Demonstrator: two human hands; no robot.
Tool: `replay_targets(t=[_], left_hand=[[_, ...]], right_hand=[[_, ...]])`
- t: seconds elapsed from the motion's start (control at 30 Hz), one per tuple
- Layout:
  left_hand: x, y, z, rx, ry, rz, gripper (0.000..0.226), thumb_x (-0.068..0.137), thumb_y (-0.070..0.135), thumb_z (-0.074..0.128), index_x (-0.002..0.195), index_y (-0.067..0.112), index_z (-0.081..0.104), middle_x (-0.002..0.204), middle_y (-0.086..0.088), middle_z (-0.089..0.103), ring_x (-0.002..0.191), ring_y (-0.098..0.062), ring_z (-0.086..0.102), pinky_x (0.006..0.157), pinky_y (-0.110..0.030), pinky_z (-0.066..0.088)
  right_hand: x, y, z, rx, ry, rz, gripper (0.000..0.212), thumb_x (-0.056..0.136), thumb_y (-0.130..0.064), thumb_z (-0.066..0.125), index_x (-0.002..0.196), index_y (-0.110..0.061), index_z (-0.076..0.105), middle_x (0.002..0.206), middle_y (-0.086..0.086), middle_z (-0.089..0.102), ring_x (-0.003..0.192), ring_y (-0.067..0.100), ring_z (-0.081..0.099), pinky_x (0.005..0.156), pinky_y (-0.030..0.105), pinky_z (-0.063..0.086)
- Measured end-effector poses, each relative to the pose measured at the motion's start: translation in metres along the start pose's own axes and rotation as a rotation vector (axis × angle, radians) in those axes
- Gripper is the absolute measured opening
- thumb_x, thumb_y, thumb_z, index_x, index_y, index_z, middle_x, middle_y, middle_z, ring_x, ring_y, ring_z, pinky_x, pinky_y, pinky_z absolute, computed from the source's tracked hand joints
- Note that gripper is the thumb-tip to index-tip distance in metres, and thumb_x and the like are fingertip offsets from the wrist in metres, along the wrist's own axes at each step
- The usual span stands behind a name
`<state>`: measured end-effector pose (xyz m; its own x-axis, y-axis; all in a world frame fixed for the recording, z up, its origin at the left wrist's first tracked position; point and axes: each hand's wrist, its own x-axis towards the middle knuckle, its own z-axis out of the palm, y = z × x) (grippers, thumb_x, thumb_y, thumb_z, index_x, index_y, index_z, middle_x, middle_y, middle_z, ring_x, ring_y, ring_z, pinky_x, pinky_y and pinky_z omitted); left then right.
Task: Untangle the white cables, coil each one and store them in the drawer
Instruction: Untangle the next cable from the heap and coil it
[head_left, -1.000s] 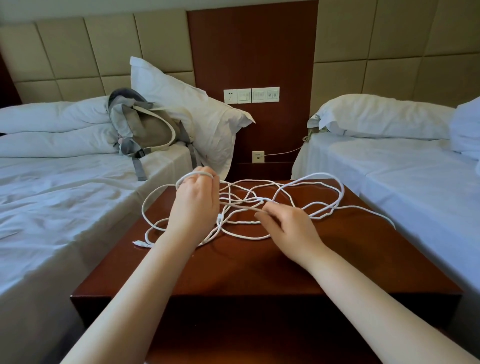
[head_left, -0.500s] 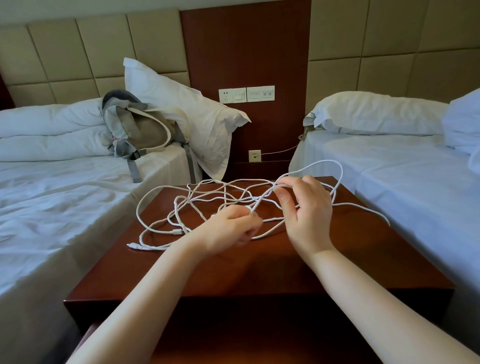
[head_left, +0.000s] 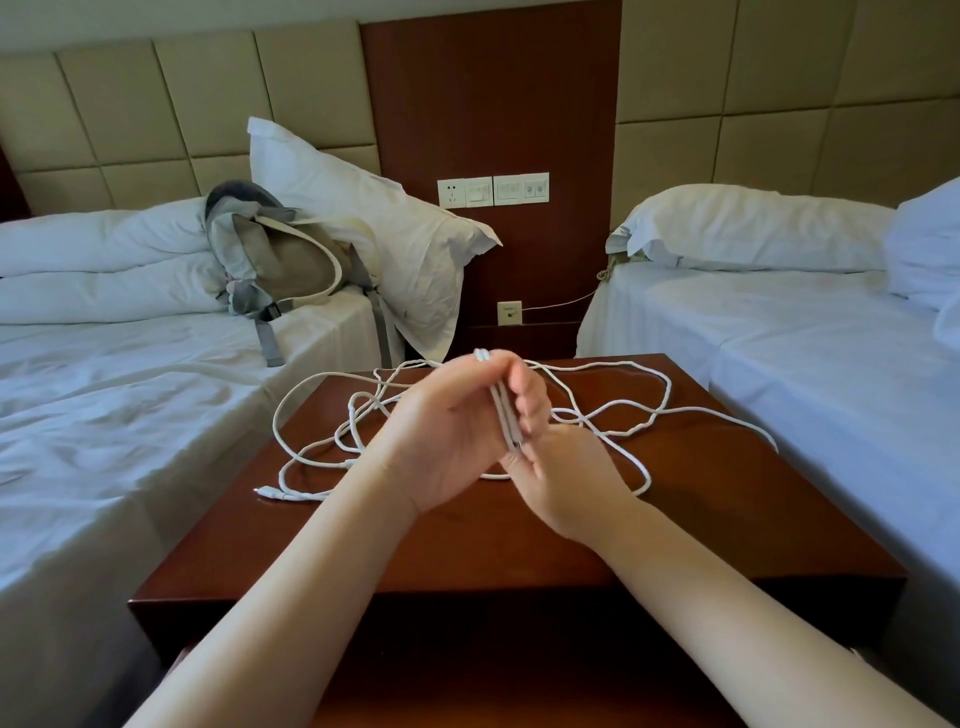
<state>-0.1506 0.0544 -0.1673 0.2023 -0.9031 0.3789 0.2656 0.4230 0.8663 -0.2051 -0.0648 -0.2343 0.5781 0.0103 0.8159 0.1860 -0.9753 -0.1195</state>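
White cables (head_left: 618, 413) lie tangled in loose loops over the far half of a dark wooden nightstand (head_left: 727, 509). One plug end (head_left: 267, 491) rests near the nightstand's left edge. My left hand (head_left: 457, 431) is raised above the tangle, its fingers closed over a doubled stretch of cable that runs down across the palm. Just below and to the right, my right hand (head_left: 566, 483) pinches the lower end of that same doubled stretch. No drawer front can be seen from here.
A bed (head_left: 104, 415) with a grey backpack (head_left: 280, 265) and a pillow (head_left: 374, 218) flanks the nightstand on the left. Another bed (head_left: 831, 364) stands on the right. Wall sockets (head_left: 491, 189) sit on the wood panel behind.
Both hands came together over the middle of the tangle. My left hand lifted and now grips a doubled length of cable; my right hand dropped below it. The loops on the table shifted.
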Motion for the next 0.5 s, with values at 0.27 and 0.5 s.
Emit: replay_targets(t=[0.27, 0.5], left_hand=[[0.007, 0.005, -0.022, -0.012, 0.513, 0.228, 0.033, 0.097, 0.01, 0.033, 0.067, 0.008, 0.047, 0.062, -0.002, 0.056, 0.061, -0.013, 0.056, 0.063, -0.022, 0.049], [-0.001, 0.009, -0.048, 0.67, 0.872, 0.258, 0.038, 0.1, 0.009, 0.035, 0.072, 0.006, 0.062, 0.074, -0.01, 0.067, 0.074, -0.018, 0.066, 0.078, -0.032, 0.053]], right_hand=[[0.0, -0.003, -0.003, -0.074, -0.302, 0.006, 0.029, 0.101, -0.036, 0.034, 0.101, -0.014, 0.052, 0.066, -0.001, 0.058, 0.056, 0.017, 0.056, 0.054, 0.035, 0.045], [0.002, -0.001, -0.003, -0.279, -0.154, -0.012, 0.034, 0.096, -0.037, 0.038, 0.083, -0.014, 0.06, 0.054, -0.003, 0.058, 0.043, 0.015, 0.053, 0.042, 0.023, 0.03]])
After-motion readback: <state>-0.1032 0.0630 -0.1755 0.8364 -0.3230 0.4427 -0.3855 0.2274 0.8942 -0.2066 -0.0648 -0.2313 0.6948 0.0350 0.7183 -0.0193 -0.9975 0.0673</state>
